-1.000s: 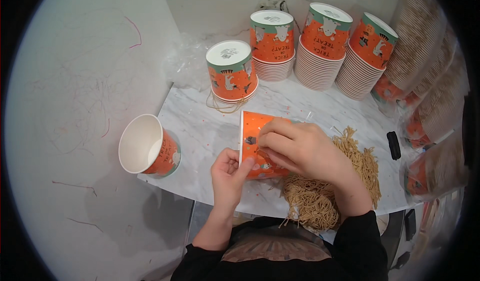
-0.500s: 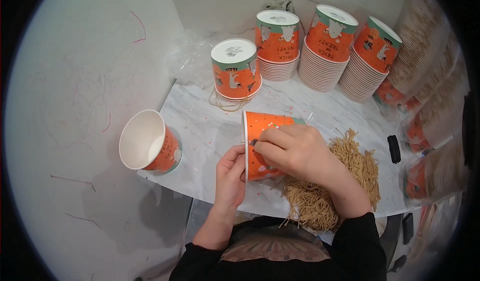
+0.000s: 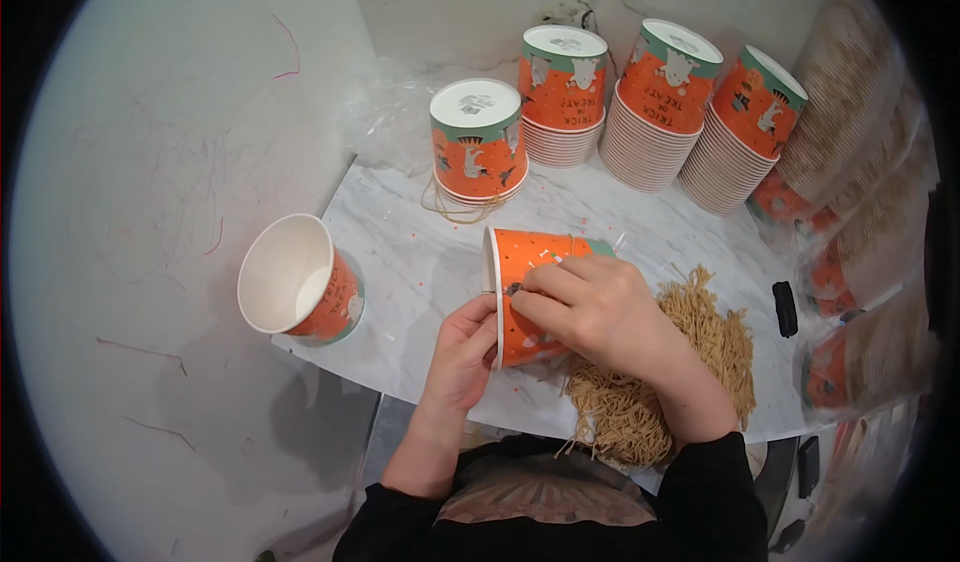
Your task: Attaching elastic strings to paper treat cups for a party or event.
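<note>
An orange paper bucket (image 3: pixel 535 252) with a white rim lies on its side in front of me, mouth toward the left. My left hand (image 3: pixel 463 352) grips its rim, thumb outside and some fingers hidden inside the mouth. Over the bucket's printed side, my right hand (image 3: pixel 595 312) is closed in a pinch near the rim. A small dark spot shows at its fingertips; whether that is a held piece or part of the print, I cannot tell. Beside my right forearm lies a heap of tan cords (image 3: pixel 625 412).
At the left table edge a bucket (image 3: pixel 335 307) lies tilted, mouth open. Farther back, a short upside-down stack (image 3: pixel 478 162) has a cord loop at its base. Taller stacks (image 3: pixel 650 132) stand along the wall. Bagged buckets (image 3: pixel 860 242) line the right; a small black object (image 3: pixel 786 309) lies near them.
Both hands keep nearly the same place on the bucket. My right hand has shifted slightly right and down, and the whole view has moved a little.
</note>
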A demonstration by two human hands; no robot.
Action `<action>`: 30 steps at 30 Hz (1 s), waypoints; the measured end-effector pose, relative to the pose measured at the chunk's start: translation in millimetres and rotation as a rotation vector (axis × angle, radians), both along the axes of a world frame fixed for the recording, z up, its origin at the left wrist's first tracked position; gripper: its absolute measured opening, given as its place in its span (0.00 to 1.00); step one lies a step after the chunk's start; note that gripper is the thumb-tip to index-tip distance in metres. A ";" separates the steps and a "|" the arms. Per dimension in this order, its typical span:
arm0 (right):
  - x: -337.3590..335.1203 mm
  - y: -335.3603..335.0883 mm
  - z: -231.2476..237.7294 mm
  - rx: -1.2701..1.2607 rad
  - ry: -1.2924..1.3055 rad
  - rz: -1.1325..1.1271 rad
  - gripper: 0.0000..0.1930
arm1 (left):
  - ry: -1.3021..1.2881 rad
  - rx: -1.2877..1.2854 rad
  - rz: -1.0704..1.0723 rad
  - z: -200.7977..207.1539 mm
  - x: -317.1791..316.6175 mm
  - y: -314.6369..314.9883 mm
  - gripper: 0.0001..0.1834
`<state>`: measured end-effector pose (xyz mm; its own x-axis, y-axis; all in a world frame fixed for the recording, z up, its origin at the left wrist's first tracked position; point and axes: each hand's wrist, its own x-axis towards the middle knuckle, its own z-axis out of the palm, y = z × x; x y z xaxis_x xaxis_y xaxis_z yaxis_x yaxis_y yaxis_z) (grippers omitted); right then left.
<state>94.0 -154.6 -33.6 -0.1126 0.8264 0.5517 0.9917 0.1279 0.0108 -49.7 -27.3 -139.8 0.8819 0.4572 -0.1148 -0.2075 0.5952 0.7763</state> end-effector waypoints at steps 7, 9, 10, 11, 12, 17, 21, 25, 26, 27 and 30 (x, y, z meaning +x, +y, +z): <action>1.4 -5.4 2.9 -0.047 0.080 -0.007 0.12 | -0.019 0.315 0.075 14.4 1.2 -7.1 0.08; 5.7 -7.3 8.2 -0.021 0.058 -0.031 0.12 | -0.026 0.574 0.221 11.7 -0.7 -8.0 0.07; 10.0 -9.9 10.9 0.001 0.033 -0.064 0.12 | -0.028 0.575 0.219 13.9 0.5 -8.6 0.07; 14.7 -12.8 11.7 0.000 0.026 -0.074 0.13 | -0.023 0.846 0.368 18.7 1.7 -9.5 0.06; 14.9 -15.0 15.5 0.001 0.025 -0.077 0.13 | -0.018 1.117 0.519 23.6 2.0 -11.2 0.06; 13.4 -26.9 25.2 -0.061 0.378 -0.165 0.13 | 0.055 1.577 0.776 66.3 3.3 -23.2 0.08; 5.6 -27.2 26.6 -0.006 0.841 -0.026 0.11 | 0.053 1.778 0.552 85.8 10.0 -17.6 0.08; 3.6 -32.4 32.8 0.014 0.997 -0.008 0.11 | 0.160 1.775 0.418 107.2 16.2 -18.1 0.06; 2.6 -33.1 33.9 0.007 0.960 -0.016 0.11 | 0.163 1.778 0.412 111.9 17.8 -17.3 0.06; 2.3 -32.9 33.2 0.008 0.967 -0.016 0.11 | 0.156 1.628 0.331 116.0 20.1 -16.0 0.04; 3.0 -33.5 28.7 0.051 0.783 -0.118 0.10 | 0.111 1.357 0.219 116.1 28.6 -14.7 0.03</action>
